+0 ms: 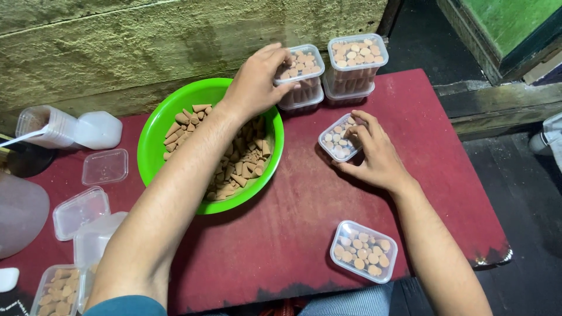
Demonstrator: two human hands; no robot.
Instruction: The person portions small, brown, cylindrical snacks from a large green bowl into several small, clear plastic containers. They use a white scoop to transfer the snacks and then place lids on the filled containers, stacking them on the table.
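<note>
My left hand [256, 79] reaches over the green bowl [153, 130] of tan incense cones and grips the rim of a small clear box [304, 65] packed with cones, which sits on top of another filled box. My right hand [374, 152] rests on the red table [293, 228], its fingertips on a small clear box [338, 140] partly filled with upright cones. A second stack of filled boxes [356, 58] stands just right of the left hand's box.
A filled clear box [363, 250] lies near the table's front edge. Empty clear boxes and lids [104, 166] sit at the left with a white bottle [98, 130]. A rough wall runs behind the table; dark floor lies to the right.
</note>
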